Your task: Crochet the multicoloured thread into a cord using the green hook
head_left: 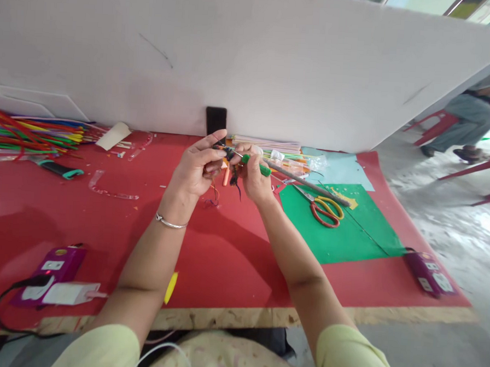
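Observation:
My left hand (194,164) is raised over the red table, its fingers pinched on a small dark piece (230,154) with orange bits. My right hand (256,176) is closed around a green-handled screwdriver (264,170); its thin metal shaft points left at the dark piece. Both hands are close together, and the fingers hide much of what is between them. Thin dark and orange strands (215,195) hang below. A long grey rod (311,182) slants right from behind my right hand; I cannot tell whether it is held.
Red-and-yellow-handled scissors (328,211) lie on a green sheet (348,243). Coloured pipe cleaners (34,131) are heaped at the left beside a dark-handled tool (60,168). A phone (216,119) leans on the white board (255,58). Purple power strips (66,264) sit near both front corners. A person sits beyond, right.

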Demonstrator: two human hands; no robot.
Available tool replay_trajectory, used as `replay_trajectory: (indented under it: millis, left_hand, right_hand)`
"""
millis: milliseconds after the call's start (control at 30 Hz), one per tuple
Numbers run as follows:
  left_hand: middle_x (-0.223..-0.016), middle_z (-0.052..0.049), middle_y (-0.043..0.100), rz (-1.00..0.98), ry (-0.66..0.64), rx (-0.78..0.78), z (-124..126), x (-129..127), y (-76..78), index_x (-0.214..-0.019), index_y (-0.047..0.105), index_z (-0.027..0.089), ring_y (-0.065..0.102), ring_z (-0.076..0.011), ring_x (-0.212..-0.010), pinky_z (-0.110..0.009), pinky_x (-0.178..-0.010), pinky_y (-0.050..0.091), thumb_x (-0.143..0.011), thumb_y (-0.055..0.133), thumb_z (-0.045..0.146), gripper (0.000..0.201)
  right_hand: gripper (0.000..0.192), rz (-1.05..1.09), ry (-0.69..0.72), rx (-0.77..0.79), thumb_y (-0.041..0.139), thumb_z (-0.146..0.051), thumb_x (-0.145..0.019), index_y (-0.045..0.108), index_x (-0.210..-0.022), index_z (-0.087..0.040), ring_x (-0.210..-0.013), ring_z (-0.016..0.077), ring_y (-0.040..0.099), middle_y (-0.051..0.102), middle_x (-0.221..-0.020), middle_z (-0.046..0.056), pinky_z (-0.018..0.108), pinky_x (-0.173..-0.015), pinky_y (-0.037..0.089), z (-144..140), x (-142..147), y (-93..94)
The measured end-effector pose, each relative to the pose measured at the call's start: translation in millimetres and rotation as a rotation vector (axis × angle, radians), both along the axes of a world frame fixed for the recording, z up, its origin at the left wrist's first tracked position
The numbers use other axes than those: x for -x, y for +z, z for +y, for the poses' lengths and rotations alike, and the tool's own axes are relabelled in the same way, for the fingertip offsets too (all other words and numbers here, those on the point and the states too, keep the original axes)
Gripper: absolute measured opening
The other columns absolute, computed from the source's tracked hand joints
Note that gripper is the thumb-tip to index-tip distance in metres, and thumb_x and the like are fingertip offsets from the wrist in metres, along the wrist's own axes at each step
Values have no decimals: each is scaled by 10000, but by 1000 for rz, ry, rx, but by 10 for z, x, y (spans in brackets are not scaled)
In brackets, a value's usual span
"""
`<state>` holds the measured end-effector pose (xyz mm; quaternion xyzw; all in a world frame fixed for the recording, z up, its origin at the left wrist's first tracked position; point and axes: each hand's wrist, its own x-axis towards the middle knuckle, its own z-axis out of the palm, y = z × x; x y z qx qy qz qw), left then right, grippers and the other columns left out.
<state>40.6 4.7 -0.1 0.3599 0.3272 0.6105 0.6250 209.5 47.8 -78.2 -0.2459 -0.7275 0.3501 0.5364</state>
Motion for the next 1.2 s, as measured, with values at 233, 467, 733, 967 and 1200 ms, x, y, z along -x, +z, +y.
replay_trajectory:
  millis: [233,467,733,967,1200]
  left_hand:
    - [-600,100,552,69,-23,-39,0,44,12,-1157,862,220,373,-31,-438,-203,-446,258,-687,874,106,484]
    - [-621,71,594,69,-64,-38,1,116,31,-1090,880,212,330,-40,-458,-227,-449,226,-629,872,113,472]
    - [-570,73,474,88,-137,-53,-3,239,31,-1099,885,209,308,-59,-518,-283,-518,197,-715,845,112,399]
    - [-616,26,653,123,-170,-29,38,322,10,-1046,908,199,399,-59,-490,-228,-459,246,-650,884,130,402]
    - [-696,-12,762,132,-241,-15,41,382,0,-1072,899,169,557,-82,-455,-180,-425,375,-660,887,129,414]
  right_hand:
    - [774,28,-58,-92,529,-933,-1043,848,-981,-231,-1104,250,695,684,-1191,112,417,-944,654,-90,-187,334]
    - [707,-18,-15,-220,573,-884,-1057,877,-1042,-246,-1248,296,662,625,-1262,116,493,-1082,626,-104,-265,388]
    - [657,-92,-6,-322,599,-851,-1062,881,-1138,-262,-1252,307,633,572,-1269,119,509,-1049,643,-59,-327,365]
    - [525,-138,62,-415,660,-758,-1086,863,-1230,-296,-1213,267,667,606,-1288,94,445,-1026,659,-68,-395,408]
    - [443,-168,110,-480,733,-671,-1080,873,-1237,-281,-1223,251,754,717,-1351,97,398,-1043,678,-145,-439,551]
